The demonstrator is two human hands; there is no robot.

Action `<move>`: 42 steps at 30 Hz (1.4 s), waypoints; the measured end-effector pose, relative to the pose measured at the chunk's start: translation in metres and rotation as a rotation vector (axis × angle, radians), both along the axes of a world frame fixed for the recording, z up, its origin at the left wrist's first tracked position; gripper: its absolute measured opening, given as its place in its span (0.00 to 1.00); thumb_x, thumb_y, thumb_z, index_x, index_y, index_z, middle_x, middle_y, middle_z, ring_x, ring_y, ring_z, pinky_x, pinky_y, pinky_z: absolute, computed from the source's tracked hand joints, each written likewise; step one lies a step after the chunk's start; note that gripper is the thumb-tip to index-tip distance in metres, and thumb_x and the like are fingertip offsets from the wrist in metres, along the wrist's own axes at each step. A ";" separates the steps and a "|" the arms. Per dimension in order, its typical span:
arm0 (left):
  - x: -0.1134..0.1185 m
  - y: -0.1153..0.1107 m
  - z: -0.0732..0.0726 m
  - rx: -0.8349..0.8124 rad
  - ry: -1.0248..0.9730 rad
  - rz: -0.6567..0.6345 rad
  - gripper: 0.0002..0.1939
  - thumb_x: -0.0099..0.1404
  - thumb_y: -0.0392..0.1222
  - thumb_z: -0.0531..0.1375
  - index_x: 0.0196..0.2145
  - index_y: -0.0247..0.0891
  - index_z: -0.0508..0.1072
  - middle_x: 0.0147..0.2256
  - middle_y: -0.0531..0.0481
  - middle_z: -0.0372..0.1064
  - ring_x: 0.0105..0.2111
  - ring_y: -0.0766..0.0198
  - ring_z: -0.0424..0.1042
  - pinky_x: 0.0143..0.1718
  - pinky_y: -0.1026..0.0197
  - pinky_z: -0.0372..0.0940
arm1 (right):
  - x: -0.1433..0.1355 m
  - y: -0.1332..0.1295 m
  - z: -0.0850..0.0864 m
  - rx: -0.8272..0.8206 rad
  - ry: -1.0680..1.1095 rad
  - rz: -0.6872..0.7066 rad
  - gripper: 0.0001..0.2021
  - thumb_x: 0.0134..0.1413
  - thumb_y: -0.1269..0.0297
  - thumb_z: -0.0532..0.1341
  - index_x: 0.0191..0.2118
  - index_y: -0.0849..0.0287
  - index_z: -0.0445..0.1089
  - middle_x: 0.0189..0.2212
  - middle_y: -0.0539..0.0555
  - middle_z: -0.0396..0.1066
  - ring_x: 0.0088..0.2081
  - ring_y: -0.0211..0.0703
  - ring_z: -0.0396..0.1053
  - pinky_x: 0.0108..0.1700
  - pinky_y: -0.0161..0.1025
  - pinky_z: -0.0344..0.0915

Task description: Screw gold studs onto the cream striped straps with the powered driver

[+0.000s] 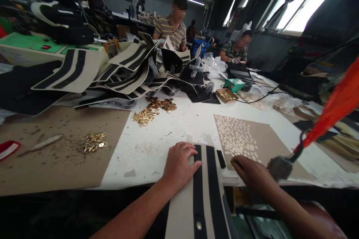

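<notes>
A beige panel (pixel 206 190) with two black stripes lies over the table's near edge and runs down towards me. On its far left part rests my left hand (pixel 181 162), fingers laid over the surface, thumb apart on the left stripe. One small shiny metal piece (pixel 199 225) sits low on that stripe. My right hand (pixel 248 171) is beside the near left corner of a brown board (pixel 280 153), its fingers curled together; whatever they hold is hidden. Many small gold-coloured rings or washers (pixel 237 134) are spread on that board.
Gold metal fittings lie in piles (pixel 144 115) on the white table (pixel 179 123) and on brown board (pixel 95 142) at left, near a white-handled awl (pixel 46 142). Striped panels (pixel 126 59) are heaped behind. A grey tool (pixel 282 167) with orange wrapping hangs right. Two people sit opposite.
</notes>
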State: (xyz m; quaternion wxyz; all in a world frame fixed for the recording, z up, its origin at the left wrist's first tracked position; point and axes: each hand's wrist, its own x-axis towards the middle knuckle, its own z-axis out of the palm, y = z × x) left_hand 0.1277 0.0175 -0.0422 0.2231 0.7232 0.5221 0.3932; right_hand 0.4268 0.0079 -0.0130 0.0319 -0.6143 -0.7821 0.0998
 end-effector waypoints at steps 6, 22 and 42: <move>0.001 -0.001 0.001 -0.012 0.003 -0.005 0.13 0.55 0.39 0.74 0.38 0.45 0.79 0.48 0.51 0.78 0.54 0.50 0.71 0.56 0.44 0.63 | -0.092 0.023 0.018 -0.183 0.440 0.066 0.13 0.69 0.57 0.54 0.35 0.54 0.70 0.31 0.49 0.73 0.34 0.44 0.70 0.38 0.39 0.62; 0.001 0.000 0.001 -0.047 0.028 -0.015 0.18 0.55 0.39 0.74 0.42 0.44 0.76 0.50 0.50 0.77 0.55 0.49 0.70 0.57 0.45 0.62 | -0.118 0.042 0.008 -0.230 0.464 -0.033 0.06 0.59 0.62 0.61 0.36 0.54 0.76 0.31 0.50 0.77 0.34 0.45 0.73 0.38 0.39 0.62; 0.003 0.000 0.004 -0.003 0.054 -0.008 0.15 0.56 0.39 0.74 0.40 0.46 0.78 0.48 0.52 0.78 0.54 0.50 0.71 0.56 0.44 0.63 | -0.049 -0.059 0.014 0.421 0.686 -0.565 0.20 0.59 0.43 0.63 0.46 0.54 0.74 0.41 0.58 0.78 0.40 0.56 0.77 0.46 0.50 0.73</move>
